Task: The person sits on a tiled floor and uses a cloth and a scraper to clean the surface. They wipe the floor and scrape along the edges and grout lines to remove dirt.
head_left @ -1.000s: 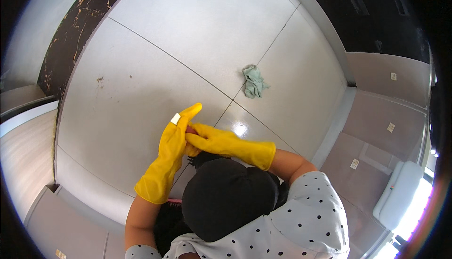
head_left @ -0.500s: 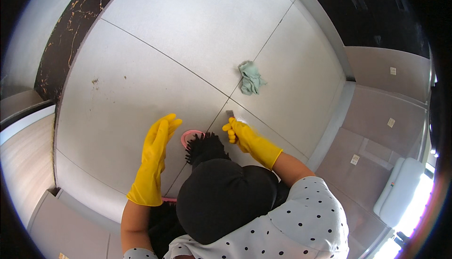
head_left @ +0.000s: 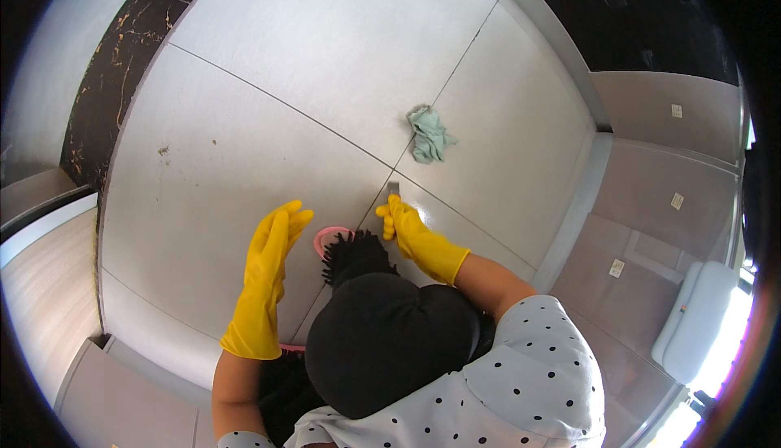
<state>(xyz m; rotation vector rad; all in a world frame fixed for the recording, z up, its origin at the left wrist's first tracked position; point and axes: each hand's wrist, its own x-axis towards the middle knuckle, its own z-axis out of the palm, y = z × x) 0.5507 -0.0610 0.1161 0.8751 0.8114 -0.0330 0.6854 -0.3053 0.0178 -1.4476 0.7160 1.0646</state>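
Both my hands wear long yellow rubber gloves. My right hand [head_left: 416, 238] is closed round a small scraper [head_left: 394, 187]; its flat grey blade sticks out past the fingers, low over the floor tiles, close to where the joints cross. The glove hides its handle. My left hand [head_left: 272, 261] is held to the left of my knees, fingers stretched out, with nothing in it. A crumpled pale green cloth [head_left: 429, 135] lies on the tiles beyond my right hand.
Brown specks of dirt [head_left: 163, 152] mark the pale tiled floor [head_left: 301, 57] on the left. A pink slipper [head_left: 325, 241] shows beside my black fringed clothing. Grey-brown cabinets [head_left: 643, 179] line the right side; a dark marbled strip [head_left: 110, 82] borders the left.
My right hand has shifted slightly left and farther forward with the scraper. My left hand has stayed almost where it was, and the cloth lies as before.
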